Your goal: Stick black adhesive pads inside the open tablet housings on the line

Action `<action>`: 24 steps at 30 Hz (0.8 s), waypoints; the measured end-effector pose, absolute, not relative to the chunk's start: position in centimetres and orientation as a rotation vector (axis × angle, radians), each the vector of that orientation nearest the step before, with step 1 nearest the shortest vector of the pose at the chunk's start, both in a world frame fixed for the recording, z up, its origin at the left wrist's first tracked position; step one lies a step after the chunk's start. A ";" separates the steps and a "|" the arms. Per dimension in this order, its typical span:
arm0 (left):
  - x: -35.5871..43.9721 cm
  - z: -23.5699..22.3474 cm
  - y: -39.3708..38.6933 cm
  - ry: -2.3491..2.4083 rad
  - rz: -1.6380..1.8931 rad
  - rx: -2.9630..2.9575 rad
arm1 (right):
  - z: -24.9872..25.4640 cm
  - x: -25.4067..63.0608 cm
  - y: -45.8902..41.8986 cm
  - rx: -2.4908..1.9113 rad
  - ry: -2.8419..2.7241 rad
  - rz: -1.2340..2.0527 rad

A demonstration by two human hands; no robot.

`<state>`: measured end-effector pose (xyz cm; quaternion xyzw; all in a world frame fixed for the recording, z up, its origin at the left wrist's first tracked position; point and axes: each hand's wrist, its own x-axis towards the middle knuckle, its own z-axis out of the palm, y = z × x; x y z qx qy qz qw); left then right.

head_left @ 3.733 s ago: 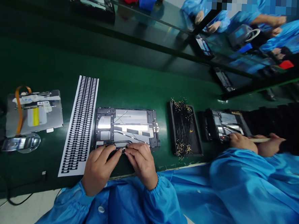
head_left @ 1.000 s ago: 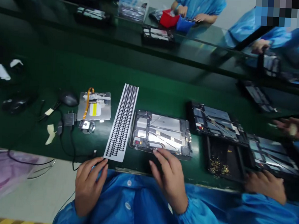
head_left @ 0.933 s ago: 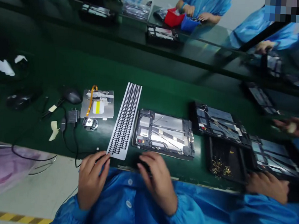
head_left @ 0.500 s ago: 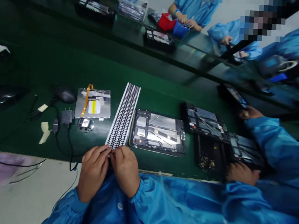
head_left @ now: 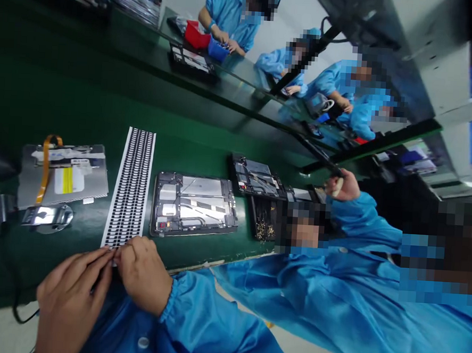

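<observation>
at the lower left of the frame, the left hand (head_left: 72,297) and the right hand (head_left: 145,275) are brought together at the bottom end of a white sheet (head_left: 131,186) covered in rows of small black stickers. the sheet is touched at its lower edge by the fingertips of both hands. the fingers of each hand are bunched into a narrow grip, but whether they are fully closed, and on what, cannot be told, as the tips are partly hidden by one another.

the sheet is laid at a slant on the green table (head_left: 92,109), left of centre. just to its right, an opened tablet (head_left: 196,206) is laid flat, its metal plates and dark strips exposed. to the left of the sheet, a metal panel (head_left: 88,173) is seen, with an orange ribbon (head_left: 43,172) and a yellow strip (head_left: 67,180) on it. a shiny metal piece (head_left: 45,216) is placed just below the panel.

right of centre, a second opened tablet (head_left: 258,178) is set above a black tray (head_left: 252,215) in which thin wires (head_left: 263,218) with gold-coloured ends are held. farther right, a pale object (head_left: 338,188) is held in a co-worker's hand (head_left: 348,186). in the upper middle, a red bin (head_left: 196,35) and a blue bin (head_left: 219,48) are placed side by side.
</observation>
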<state>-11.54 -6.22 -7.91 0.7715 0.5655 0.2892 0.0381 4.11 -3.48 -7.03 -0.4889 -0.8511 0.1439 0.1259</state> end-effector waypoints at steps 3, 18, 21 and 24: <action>-11.2 -7.1 -6.6 1.764 0.904 2.334 | -7.3 5.3 -3.9 -1.285 -2.329 0.490; 0.4 -3.2 -5.2 1.079 0.736 1.149 | -2.2 19.3 -7.3 -1.071 -1.970 0.484; 3.4 -2.9 -4.9 1.058 0.751 1.198 | -2.1 21.6 -7.8 -1.112 -1.923 0.436; 5.5 -2.9 -4.4 1.078 0.845 1.444 | -2.8 23.5 -7.8 -1.183 -1.926 0.394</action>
